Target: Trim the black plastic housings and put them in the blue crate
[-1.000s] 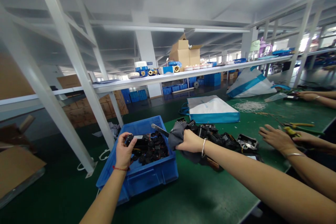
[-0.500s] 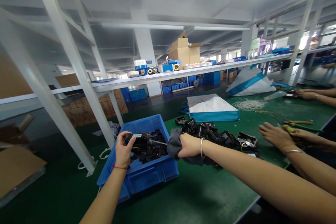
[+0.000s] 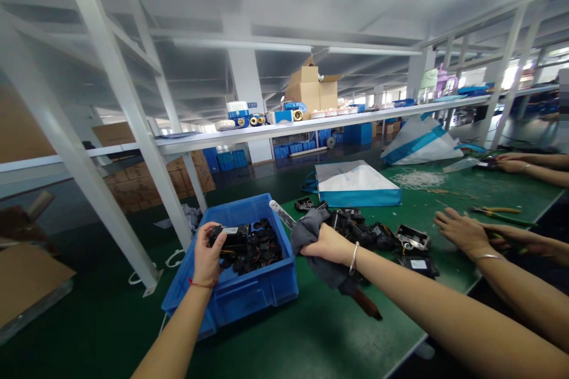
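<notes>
My left hand grips a black boxy part with a white label, thumb on its near face, over the blue crate. Small black pieces and wires lie in the crate. My right hand, fingers wrapped round a dark grey cloth, holds a long tool through it. Its pale metal end points up and left beside the crate's right rim, apart from the black part. A brown end sticks out below the cloth. The tool's exact kind is unclear.
A heap of black housings lies right of the crate. Behind stands a white and blue bag. Another person's hands work at the right near pliers. A white post rises at left; a shelf spans above.
My right hand has drawn the tool away from the black part and tilted it upward, so its brown end shows. My left hand still holds the part over the crate.
</notes>
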A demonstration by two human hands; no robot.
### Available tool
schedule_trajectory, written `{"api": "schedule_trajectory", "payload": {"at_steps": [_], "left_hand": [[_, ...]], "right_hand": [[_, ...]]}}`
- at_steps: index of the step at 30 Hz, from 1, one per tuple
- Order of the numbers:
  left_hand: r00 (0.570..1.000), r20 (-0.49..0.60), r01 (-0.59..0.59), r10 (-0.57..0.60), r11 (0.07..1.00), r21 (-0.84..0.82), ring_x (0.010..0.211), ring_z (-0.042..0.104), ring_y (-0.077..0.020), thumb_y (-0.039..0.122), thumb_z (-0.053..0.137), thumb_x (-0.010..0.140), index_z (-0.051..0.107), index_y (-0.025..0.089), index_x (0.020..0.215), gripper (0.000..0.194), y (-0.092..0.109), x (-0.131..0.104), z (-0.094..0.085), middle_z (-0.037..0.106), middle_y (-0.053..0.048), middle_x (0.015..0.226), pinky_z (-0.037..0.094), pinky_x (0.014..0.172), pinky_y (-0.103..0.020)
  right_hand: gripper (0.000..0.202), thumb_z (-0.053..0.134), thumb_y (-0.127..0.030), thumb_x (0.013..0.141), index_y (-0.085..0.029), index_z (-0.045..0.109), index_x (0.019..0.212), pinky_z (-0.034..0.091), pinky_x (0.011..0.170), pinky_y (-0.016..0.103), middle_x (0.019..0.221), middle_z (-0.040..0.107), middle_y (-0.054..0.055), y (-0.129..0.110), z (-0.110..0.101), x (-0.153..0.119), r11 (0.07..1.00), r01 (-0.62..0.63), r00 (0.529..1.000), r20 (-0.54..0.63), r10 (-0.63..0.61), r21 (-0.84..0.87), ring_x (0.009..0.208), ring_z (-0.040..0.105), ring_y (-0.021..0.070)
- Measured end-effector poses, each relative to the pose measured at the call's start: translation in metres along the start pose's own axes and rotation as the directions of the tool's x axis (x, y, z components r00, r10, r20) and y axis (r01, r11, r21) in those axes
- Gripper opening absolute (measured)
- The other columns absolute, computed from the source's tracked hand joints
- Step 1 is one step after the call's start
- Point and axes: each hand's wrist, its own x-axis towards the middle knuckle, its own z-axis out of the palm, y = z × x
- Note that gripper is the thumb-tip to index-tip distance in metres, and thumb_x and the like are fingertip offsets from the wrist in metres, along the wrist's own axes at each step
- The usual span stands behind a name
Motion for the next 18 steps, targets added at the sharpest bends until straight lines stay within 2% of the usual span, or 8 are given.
{"api": "schedule_trajectory", "payload": {"at_steps": [2,4,6,8,11,14,16,18], "left_hand": [[0.985,0.174,-0.009,0.007,1.0,0.014,0.076,0.055,-0.0174,0.05,0.076,0.06,0.054,0.022,0.096,0.051,0.01,-0.016,0.002,0.056,-0.003,0.094,0.045,0.063,-0.027],[0.888,0.459,-0.067,0.021,0.994,0.084,0.075,0.057,-0.0183,0.046,0.077,0.061,0.057,0.023,0.098,0.049,0.024,-0.038,0.008,0.058,-0.004,0.094,0.046,0.064,-0.028],[0.689,0.723,-0.112,-0.053,0.978,0.179,0.073,0.057,-0.019,0.044,0.08,0.057,0.06,0.023,0.097,0.049,0.038,-0.062,0.02,0.059,-0.004,0.093,0.047,0.064,-0.028],[0.473,0.862,-0.131,-0.181,0.954,0.271,0.077,0.057,-0.0205,0.042,0.082,0.055,0.061,0.024,0.094,0.048,0.044,-0.085,0.038,0.059,-0.004,0.094,0.048,0.066,-0.029],[0.219,0.934,-0.198,-0.283,0.924,0.327,0.085,0.058,-0.0228,0.044,0.082,0.053,0.065,0.023,0.088,0.044,0.033,-0.11,0.072,0.061,-0.004,0.093,0.047,0.071,-0.03],[0.033,0.946,-0.329,-0.323,0.89,0.315,0.081,0.058,-0.0233,0.049,0.083,0.049,0.07,0.024,0.087,0.047,0.009,-0.125,0.101,0.062,-0.003,0.087,0.048,0.072,-0.032],[-0.032,0.937,-0.386,-0.348,0.869,0.309,0.082,0.06,-0.025,0.05,0.083,0.047,0.073,0.026,0.093,0.054,-0.001,-0.13,0.112,0.063,-0.006,0.092,0.05,0.076,-0.035],[0.02,0.935,-0.423,-0.354,0.845,0.328,0.094,0.062,-0.0302,0.045,0.085,0.044,0.072,0.027,0.106,0.065,-0.002,-0.135,0.114,0.064,-0.011,0.107,0.05,0.086,-0.04]], "right_hand": [[0.038,0.069,-0.026,0.063,-0.013,0.065,0.099,0.053,0.089,0.035,0.103,0.072,0.008,0.009,0.0,-0.027,0.994,-0.039,0.998,-0.041,0.043,0.104,0.096,0.067,0.0234],[0.042,0.069,-0.029,0.062,-0.013,0.064,0.101,0.051,0.094,0.038,0.105,0.071,0.01,0.02,-0.001,-0.062,0.982,-0.085,0.993,-0.073,0.098,0.166,0.099,0.066,0.0253],[0.045,0.068,-0.033,0.061,-0.014,0.064,0.102,0.048,0.1,0.041,0.108,0.069,0.011,0.034,0.001,-0.1,0.964,-0.14,0.981,-0.099,0.166,0.227,0.103,0.064,0.0273],[0.05,0.069,-0.035,0.06,-0.015,0.063,0.105,0.044,0.103,0.044,0.111,0.069,0.012,0.048,0.004,-0.135,0.925,-0.219,0.955,-0.127,0.268,0.309,0.107,0.062,0.0297],[0.052,0.071,-0.035,0.056,-0.018,0.063,0.104,0.043,0.105,0.047,0.111,0.069,0.011,0.066,0.015,-0.18,0.861,-0.313,0.905,-0.147,0.398,0.402,0.11,0.061,0.0338],[0.048,0.069,-0.036,0.057,-0.018,0.065,0.101,0.04,0.107,0.045,0.112,0.068,0.012,0.078,0.026,-0.212,0.836,-0.349,0.884,-0.148,0.444,0.423,0.114,0.059,0.0353],[0.05,0.066,-0.036,0.058,-0.017,0.064,0.104,0.04,0.108,0.045,0.115,0.068,0.013,0.084,0.031,-0.227,0.814,-0.376,0.865,-0.148,0.479,0.442,0.115,0.058,0.0349],[0.052,0.064,-0.035,0.059,-0.016,0.063,0.108,0.04,0.108,0.045,0.117,0.067,0.013,0.091,0.033,-0.239,0.799,-0.398,0.849,-0.149,0.507,0.45,0.117,0.058,0.0343]]}}
